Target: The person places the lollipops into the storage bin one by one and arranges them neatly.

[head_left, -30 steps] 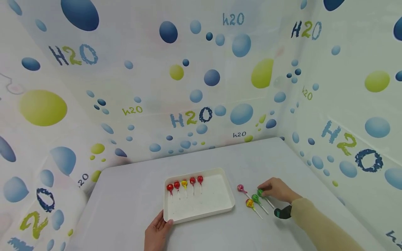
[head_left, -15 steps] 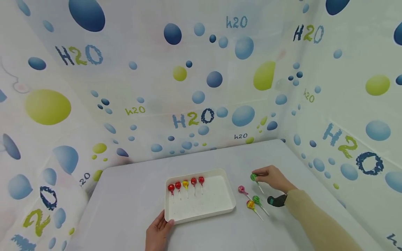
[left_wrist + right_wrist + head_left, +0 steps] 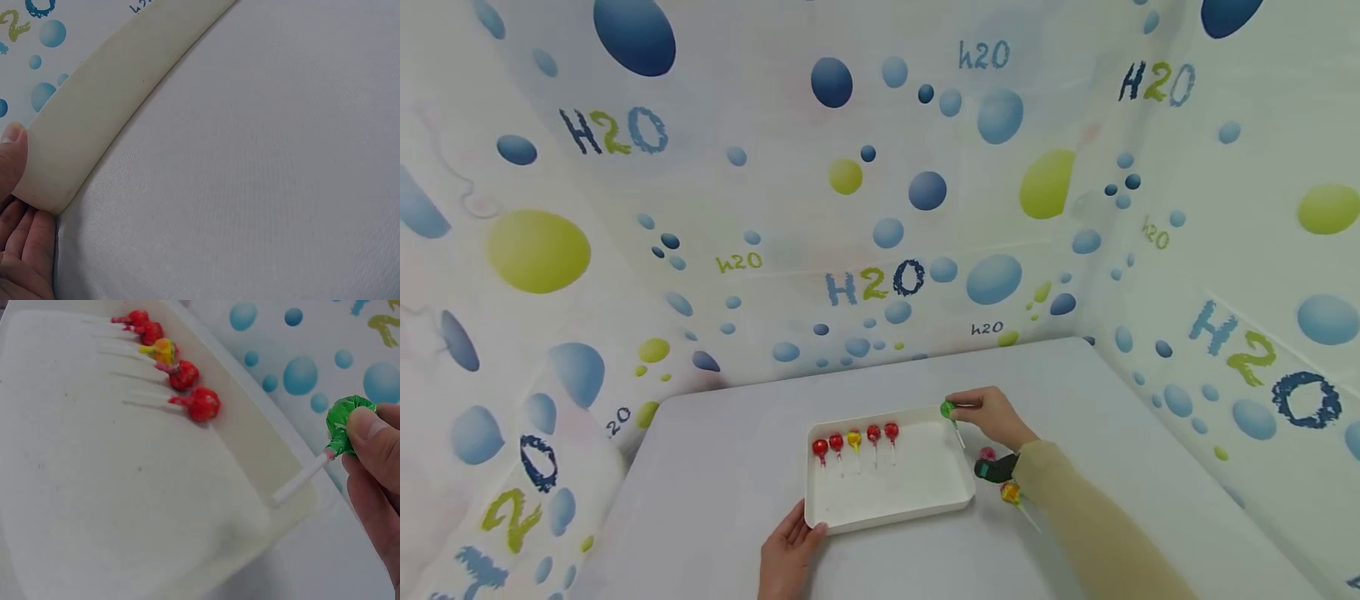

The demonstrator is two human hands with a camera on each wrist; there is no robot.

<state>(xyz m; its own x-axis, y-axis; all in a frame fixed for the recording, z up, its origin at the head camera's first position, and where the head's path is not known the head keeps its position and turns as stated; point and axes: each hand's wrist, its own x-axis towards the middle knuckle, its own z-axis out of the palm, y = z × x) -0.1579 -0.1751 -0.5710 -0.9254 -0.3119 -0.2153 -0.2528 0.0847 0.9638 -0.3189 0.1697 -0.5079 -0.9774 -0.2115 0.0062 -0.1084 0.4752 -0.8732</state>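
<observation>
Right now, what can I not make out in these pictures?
Head view: stick of the pink lollipop, hidden behind the black wrist device.
Head view: any print on the yellow lollipop outside the tray, too small.
Right wrist view: part of the right hand, beyond the right edge.
Left wrist view: part of the left hand, beyond the left edge.

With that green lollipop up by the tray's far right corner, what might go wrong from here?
The green lollipop in the right hand has its stick angled toward the tray and could snag on it if lowered here.
The black wrist device overlaps the pink lollipop in the head view, so might brush it.
The left hand grips the tray's near left corner; a tug could jostle the row of lollipops.
</observation>
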